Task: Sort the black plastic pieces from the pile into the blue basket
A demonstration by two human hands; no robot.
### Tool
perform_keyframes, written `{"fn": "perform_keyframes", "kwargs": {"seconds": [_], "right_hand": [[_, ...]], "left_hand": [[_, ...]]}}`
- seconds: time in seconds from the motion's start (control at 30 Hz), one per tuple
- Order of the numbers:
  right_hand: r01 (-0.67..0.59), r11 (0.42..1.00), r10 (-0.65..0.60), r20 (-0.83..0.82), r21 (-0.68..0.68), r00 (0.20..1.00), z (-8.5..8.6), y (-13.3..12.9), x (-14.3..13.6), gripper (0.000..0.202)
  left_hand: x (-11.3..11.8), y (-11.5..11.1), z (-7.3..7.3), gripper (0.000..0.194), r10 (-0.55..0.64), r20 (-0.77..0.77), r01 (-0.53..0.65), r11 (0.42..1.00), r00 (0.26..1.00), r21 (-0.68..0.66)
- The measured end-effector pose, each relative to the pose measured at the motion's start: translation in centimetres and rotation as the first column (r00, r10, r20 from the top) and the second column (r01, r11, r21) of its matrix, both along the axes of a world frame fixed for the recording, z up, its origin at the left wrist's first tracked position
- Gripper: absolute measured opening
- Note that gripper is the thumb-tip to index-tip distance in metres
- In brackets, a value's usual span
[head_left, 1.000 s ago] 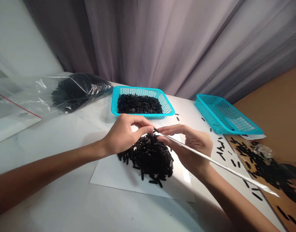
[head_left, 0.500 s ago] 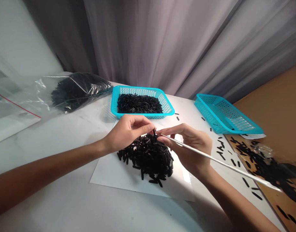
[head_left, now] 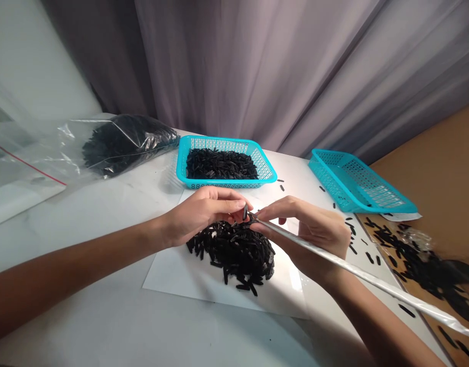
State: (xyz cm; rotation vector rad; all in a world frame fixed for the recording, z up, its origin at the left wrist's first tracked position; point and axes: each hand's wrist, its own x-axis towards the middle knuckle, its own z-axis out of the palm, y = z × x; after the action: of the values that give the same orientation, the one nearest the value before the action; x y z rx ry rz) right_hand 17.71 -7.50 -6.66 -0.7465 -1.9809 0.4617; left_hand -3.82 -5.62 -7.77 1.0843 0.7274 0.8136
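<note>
My left hand point(head_left: 204, 214) pinches a small black piece point(head_left: 245, 211) between thumb and fingertips. Close to its right, my right hand point(head_left: 305, 224) is closed on a long, thin, whitish rod point(head_left: 318, 250), which slants down to the lower right. The rod's thin tip points at the black piece; whether they touch is hard to tell. Below both hands, a heap of black pieces point(head_left: 238, 255) lies on a white sheet point(head_left: 173, 285).
Behind the hands stands a blue basket point(head_left: 227, 182) holding many black pieces. A clear bag point(head_left: 127, 142) of black pieces lies at the left. Another blue basket point(head_left: 380, 201) sits at the right, near scattered pieces point(head_left: 406, 311) and a brown board point(head_left: 441, 351).
My right hand has shifted slightly right and down with the rod, whose far end now reaches nearer the right edge. The black piece in my left hand shows more clearly, and that hand sits slightly lower.
</note>
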Motion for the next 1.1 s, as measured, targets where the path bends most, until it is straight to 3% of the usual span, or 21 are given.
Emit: {"fn": "perform_keyframes", "kwargs": {"seconds": [1.1], "right_hand": [[-0.118, 0.992, 0.113, 0.088, 0.043, 0.99, 1.06, 0.2, 0.4, 0.018]], "left_hand": [[-0.52, 0.01, 0.47, 0.017, -0.116, -0.049, 0.117, 0.993, 0.992, 0.03]]}}
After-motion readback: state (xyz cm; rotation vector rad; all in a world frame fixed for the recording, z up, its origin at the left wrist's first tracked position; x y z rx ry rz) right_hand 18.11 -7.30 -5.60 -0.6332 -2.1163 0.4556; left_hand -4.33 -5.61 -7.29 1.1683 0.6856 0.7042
